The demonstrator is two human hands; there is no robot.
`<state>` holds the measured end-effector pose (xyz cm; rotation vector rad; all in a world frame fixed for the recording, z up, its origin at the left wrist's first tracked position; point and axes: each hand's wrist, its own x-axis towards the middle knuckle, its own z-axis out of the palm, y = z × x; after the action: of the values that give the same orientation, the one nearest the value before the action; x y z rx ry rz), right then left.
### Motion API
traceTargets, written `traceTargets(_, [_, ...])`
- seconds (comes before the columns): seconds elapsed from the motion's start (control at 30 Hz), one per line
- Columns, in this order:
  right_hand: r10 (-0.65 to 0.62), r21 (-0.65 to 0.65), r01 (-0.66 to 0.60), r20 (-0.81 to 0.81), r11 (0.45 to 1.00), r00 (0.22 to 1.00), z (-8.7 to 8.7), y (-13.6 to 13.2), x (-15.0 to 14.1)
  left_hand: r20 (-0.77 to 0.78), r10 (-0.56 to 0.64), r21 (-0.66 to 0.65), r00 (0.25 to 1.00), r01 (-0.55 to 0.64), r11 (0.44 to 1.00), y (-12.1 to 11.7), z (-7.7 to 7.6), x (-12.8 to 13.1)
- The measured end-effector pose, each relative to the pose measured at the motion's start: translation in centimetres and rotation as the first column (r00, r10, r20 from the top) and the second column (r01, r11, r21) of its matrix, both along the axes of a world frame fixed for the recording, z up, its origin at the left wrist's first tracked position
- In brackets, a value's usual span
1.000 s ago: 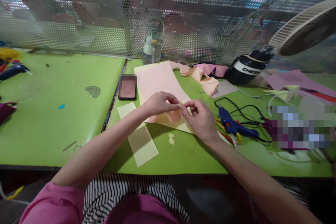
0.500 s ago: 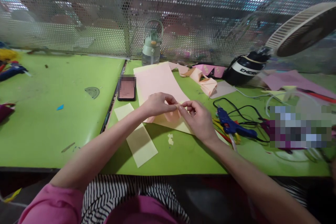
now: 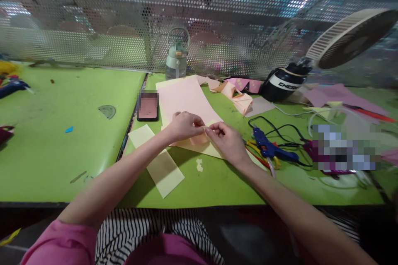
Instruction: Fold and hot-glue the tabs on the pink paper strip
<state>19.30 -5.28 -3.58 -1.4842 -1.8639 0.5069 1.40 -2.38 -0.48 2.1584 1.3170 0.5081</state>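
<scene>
A small piece of peach paper (image 3: 199, 139) is pinched between the fingertips of both hands, partly covered by them. My left hand (image 3: 185, 126) is closed on its left and upper side. Fingers of my right hand (image 3: 226, 140) grip its right edge, the thumb and index finger meeting there. Beneath lie a large pale pink sheet (image 3: 186, 99) and a cream sheet (image 3: 214, 150). Under my left forearm, a pale yellow strip of paper (image 3: 164, 174) rests on the green table. Scraps of torn paper (image 3: 199, 165) sit just in front of the hands.
A phone (image 3: 148, 105) lies left of the sheets, a bottle (image 3: 176, 60) behind them. Folded peach paper pieces (image 3: 242, 102) are at the back. On the right are a blue glue gun (image 3: 270, 147), cables, and a fan (image 3: 351, 39). A perforated metal screen (image 3: 124, 29) borders the table.
The whole view has shifted slightly, so most things appear a little further left. Both hands keep their pinch on the peach paper, with only slight finger movement.
</scene>
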Motion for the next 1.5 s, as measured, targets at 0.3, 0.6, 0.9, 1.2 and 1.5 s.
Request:
traceTargets(0.3, [-0.049, -0.039, 0.05, 0.028, 0.998, 0.998, -0.7, 0.9, 0.1, 0.096, 0.186, 0.093, 0.978, -0.195, 0.976, 0.8, 1.8, -2.5])
traceTargets(0.6, [-0.054, -0.071, 0.057, 0.041, 0.996, 0.998, -0.8, 0.9, 0.2, 0.212, 0.267, 0.119, 0.94, -0.296, 0.948, 0.7, 3.4, -5.2])
traceTargets(0.9, [-0.014, -0.108, 0.017, 0.028, 0.994, 1.0, -0.8, 1.0, 0.9, 0.173, 0.25, 0.07, 0.953, -0.265, 0.962, 0.3, 2.6, -7.0])
traceTargets(1.2, [0.002, -0.052, 0.003, 0.105, 0.999, 0.994, 0.5, 0.7, 2.1, 0.146, 0.276, 0.122, 0.95, -0.295, 0.948, -2.2, 3.5, -7.5])
traceTargets(1.5, [0.227, -0.077, -0.215, 0.219, 0.974, 0.949, 1.7, 3.3, 0.4, -0.081, 0.206, 0.191, 0.975, -0.187, 0.964, -2.2, 3.1, -4.7])
